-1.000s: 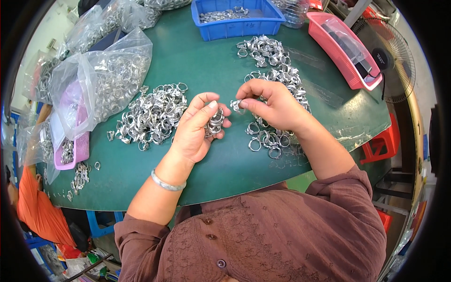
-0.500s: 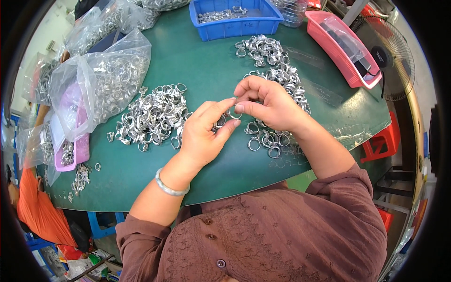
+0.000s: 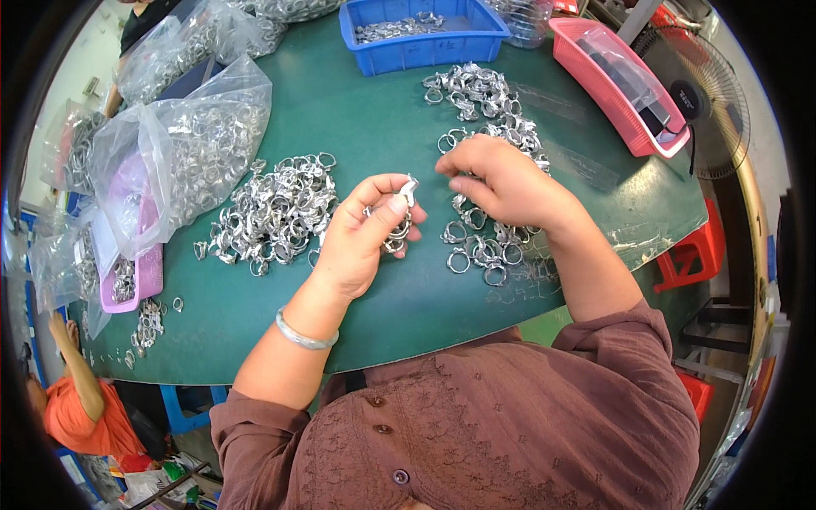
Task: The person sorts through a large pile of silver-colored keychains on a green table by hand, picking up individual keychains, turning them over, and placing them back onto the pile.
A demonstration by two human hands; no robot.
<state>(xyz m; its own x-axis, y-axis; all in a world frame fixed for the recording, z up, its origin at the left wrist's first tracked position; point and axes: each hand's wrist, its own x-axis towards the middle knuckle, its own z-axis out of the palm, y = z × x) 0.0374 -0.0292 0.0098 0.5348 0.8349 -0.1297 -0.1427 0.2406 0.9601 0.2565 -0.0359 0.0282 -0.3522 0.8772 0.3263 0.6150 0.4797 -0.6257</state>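
My left hand (image 3: 361,234) is closed on several silvery metal rings (image 3: 407,189); one stands up between thumb and forefinger, and others show below among the curled fingers. To its left lies a big heap of similar rings (image 3: 276,208). My right hand (image 3: 506,183) hovers over the long pile of rings (image 3: 484,248) on the right, its thumb and forefinger apart with nothing visible between them. Its other fingers are mostly hidden beneath the palm. Both hands are above the green tabletop (image 3: 374,119), apart from each other.
A blue bin (image 3: 425,59) holding rings stands at the far side. Clear bags of rings (image 3: 212,144) and a purple basket (image 3: 136,293) crowd the left. At far right are a pink basket (image 3: 595,89) and a fan (image 3: 714,102). A person in orange (image 3: 89,416) is at lower left.
My hands have parted: the right has drawn back to the right, away from the left hand's fingertips. My left hand has turned, bringing a ring upright at its thumb. The person in orange has shifted.
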